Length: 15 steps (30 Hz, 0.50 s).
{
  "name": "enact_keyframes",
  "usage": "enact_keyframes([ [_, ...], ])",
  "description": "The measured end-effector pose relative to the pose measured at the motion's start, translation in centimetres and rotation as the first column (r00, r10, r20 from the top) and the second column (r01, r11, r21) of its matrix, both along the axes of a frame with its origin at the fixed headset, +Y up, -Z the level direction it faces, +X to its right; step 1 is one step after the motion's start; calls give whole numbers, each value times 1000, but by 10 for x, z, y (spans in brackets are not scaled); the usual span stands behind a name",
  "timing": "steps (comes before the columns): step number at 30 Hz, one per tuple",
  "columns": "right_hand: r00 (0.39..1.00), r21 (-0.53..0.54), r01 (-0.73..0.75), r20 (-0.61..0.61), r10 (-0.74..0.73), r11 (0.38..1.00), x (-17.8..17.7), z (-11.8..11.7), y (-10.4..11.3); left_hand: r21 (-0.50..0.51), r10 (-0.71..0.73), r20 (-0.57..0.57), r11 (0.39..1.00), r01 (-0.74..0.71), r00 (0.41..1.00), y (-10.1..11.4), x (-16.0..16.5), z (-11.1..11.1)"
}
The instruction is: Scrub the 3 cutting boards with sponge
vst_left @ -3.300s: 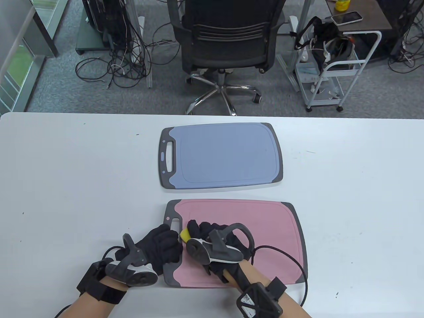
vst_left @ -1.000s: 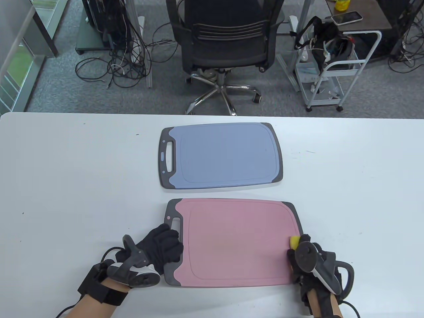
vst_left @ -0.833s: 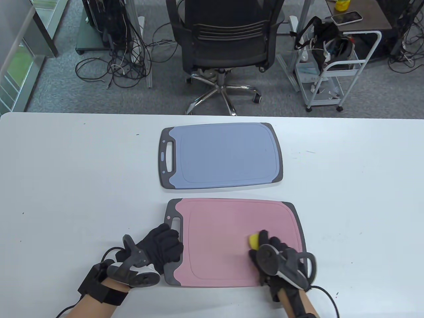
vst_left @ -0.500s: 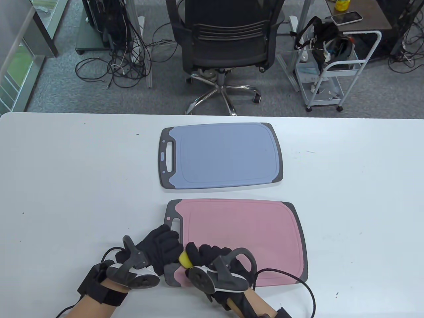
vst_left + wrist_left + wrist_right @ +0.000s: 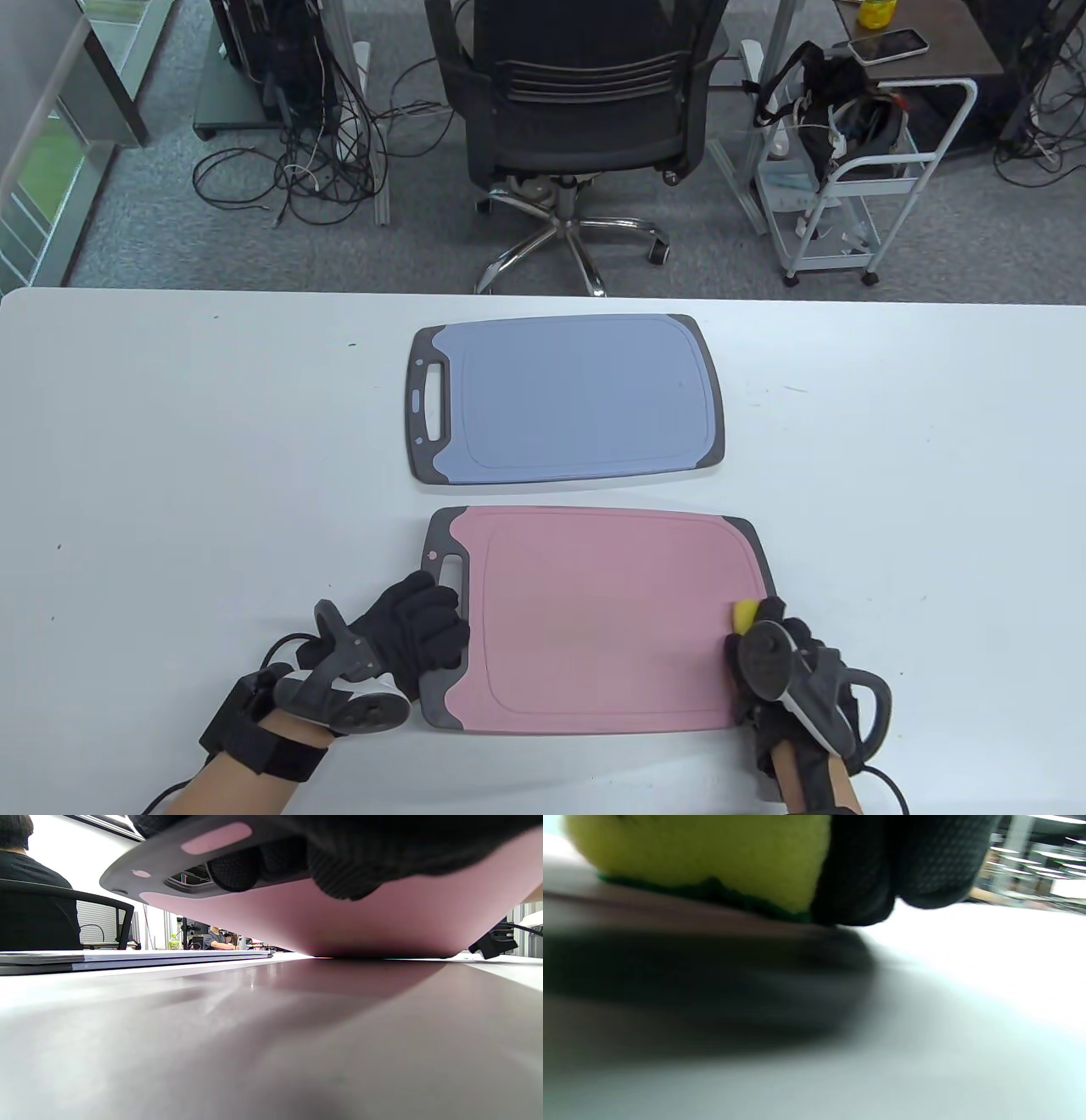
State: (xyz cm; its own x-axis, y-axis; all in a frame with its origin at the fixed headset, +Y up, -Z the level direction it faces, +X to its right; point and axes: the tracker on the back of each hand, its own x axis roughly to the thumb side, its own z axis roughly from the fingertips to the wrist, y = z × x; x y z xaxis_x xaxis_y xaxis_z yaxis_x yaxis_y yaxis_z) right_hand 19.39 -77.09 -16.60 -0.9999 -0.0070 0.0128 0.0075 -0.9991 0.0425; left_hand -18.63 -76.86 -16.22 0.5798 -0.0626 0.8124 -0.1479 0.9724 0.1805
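At the near edge of the white table (image 5: 170, 475), a pink cutting board (image 5: 602, 620) lies with its grey handle end to the left. The left hand (image 5: 407, 632) grips that handle end: in the left wrist view its fingers (image 5: 237, 870) curl under the grey rim and through the handle slot, and the board's left end is tipped up off the table there. The right hand (image 5: 785, 658) sits at the board's right edge, holding a yellow sponge (image 5: 745, 615) whose green scrub layer presses down on the surface; the right wrist view is blurred, so exactly how the fingers (image 5: 882, 878) wrap it is hard to say, though they close against its right side. Farther back, well apart from both hands, a blue cutting board (image 5: 568, 399) lies flat, handle to the left. A black office chair (image 5: 577, 102) stands beyond the table's far edge.
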Motion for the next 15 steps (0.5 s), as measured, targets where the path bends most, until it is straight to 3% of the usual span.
enact_keyframes([
  [2, 979, -10, 60, -193, -61, 998, -54, 1, 8, 0, -1, 1, 1000, 1, 1000, 0, 0, 0],
  [4, 916, -29, 93, -390, -97, 995, -117, 9, 18, 0, -2, 3, 1000, 2, 1000, 0, 0, 0],
  [6, 830, -1, 43, -556, -36, 999, -171, 23, 27, 2, -2, 4, 1000, 2, 1000, 0, 0, 0],
  [8, 769, 41, 36, -639, -1, 998, -198, 32, 31, 4, -1, 5, 1000, 1, 1000, 0, 0, 0],
  [12, 802, 16, 48, -596, -29, 999, -178, 27, 28, 6, 0, 6, 1000, 0, 1000, 0, 0, 0],
  [15, 914, -17, 7, -405, -13, 1000, -116, 17, 19, 4, -1, 5, 1000, 1, 1000, 0, 0, 0],
])
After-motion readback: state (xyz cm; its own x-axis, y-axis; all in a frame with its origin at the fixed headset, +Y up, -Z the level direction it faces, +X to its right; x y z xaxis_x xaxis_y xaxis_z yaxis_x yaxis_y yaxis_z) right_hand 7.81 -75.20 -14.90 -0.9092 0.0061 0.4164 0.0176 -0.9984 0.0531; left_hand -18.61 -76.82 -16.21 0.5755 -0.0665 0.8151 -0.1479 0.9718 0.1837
